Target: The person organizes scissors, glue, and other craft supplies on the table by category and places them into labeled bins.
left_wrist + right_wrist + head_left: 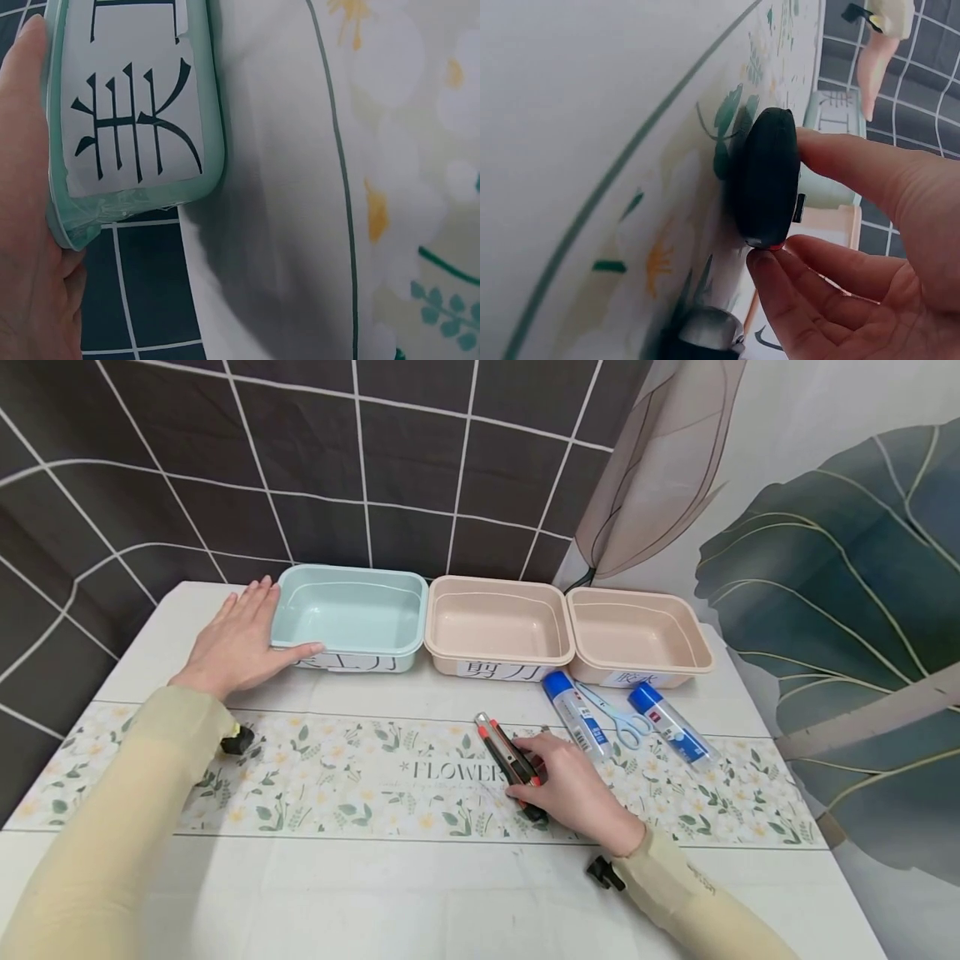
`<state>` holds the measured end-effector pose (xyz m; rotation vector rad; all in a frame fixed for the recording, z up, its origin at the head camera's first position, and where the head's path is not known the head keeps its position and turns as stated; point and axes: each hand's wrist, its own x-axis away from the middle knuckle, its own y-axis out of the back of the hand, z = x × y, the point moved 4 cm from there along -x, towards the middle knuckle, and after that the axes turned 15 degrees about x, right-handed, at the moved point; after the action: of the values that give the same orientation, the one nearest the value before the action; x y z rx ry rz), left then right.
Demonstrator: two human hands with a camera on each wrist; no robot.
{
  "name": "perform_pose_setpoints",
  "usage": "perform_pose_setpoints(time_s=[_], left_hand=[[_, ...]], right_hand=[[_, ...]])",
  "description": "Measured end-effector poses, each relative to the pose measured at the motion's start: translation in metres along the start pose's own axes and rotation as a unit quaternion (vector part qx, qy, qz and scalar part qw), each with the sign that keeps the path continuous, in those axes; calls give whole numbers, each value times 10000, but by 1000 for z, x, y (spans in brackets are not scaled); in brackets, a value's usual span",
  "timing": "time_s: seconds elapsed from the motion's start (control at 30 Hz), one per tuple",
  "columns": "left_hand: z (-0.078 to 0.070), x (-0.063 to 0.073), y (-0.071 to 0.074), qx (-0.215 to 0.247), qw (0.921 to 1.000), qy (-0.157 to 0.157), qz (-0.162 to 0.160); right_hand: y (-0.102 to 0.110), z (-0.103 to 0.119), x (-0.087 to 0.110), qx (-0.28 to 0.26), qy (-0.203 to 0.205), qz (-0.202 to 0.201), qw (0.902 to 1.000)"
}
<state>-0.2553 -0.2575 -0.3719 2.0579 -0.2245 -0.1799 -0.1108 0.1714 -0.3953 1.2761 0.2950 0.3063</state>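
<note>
My right hand (pixel 566 781) pinches a black and red utility knife (pixel 504 752) between thumb and fingers, low over the flowered band of the cloth. In the right wrist view the knife's dark rounded end (pixel 769 180) faces the camera, and the thumb and fingertips meet its two sides. At the back left, my left hand (pixel 240 639) rests against the left end of a light blue bin (pixel 348 656). Its fingers are straight and its thumb lies along the front rim. A white label (pixel 135 97) with large black characters is on the bin's front.
Two beige bins, a middle one (pixel 498 657) and a right one (pixel 641 672), continue the row. In front lie a blue-capped glue bottle (pixel 581 718), light blue scissors (pixel 626 725) and another glue bottle (pixel 678 727). A dark checked curtain (pixel 300 460) hangs behind.
</note>
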Motion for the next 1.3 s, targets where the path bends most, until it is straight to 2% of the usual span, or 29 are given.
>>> perform_pose_setpoints(time_s=[0.23, 0.53, 0.93, 1.3], left_hand=[[-1, 0, 1, -36, 10000, -21, 12], [-2, 0, 1, 6, 10000, 0, 29], [0, 0, -2, 3, 10000, -17, 82], [0, -2, 0, -17, 9999, 8, 102]], right_hand=[[1, 3, -2, 90, 134, 100, 9998], [0, 3, -5, 265, -90, 329, 9991], [-3, 3, -5, 239, -106, 312, 9992], [1, 0, -7, 190, 72, 237, 9995]])
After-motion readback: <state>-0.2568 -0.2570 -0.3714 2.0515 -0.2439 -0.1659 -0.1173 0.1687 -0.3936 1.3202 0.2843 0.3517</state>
